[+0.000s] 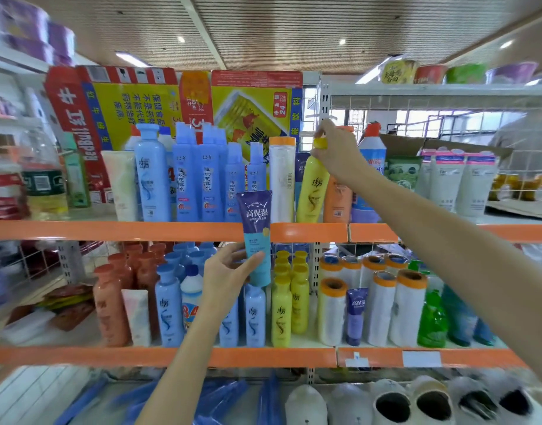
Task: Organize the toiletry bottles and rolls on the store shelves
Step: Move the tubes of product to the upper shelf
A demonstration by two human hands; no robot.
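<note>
- The left hand [230,265] pinches a purple-and-teal tube [257,234] near its lower, teal end, thumb in front and fingers behind. The tube stands upright in the air, in front of the orange edge of the upper shelf [116,230], its crimped purple end uppermost.
- The right hand [335,151] reaches to the upper shelf and curls round the neck and cap of a yellow bottle [314,188]. The bottle tilts with its top to the right and its base on the shelf, between a white roll with an orange cap [282,176] on its left and an orange bottle [337,197] on its right.
- The relation that matters: the yellow bottle's long axis is near vertical, and the hand holds it from above and to the right, so I judge it would come out upward and toward the near side.
- More yellow bottles [289,299] stand grouped on the lower shelf [263,357], below and a little left of the held one; that looks the likely home for it, and the right hand already has it.
- A matching purple tube [355,317] stands among the white rolls [383,305] on the lower shelf, down and to the right of the left hand's tube, on the far side of the yellow group.
</note>
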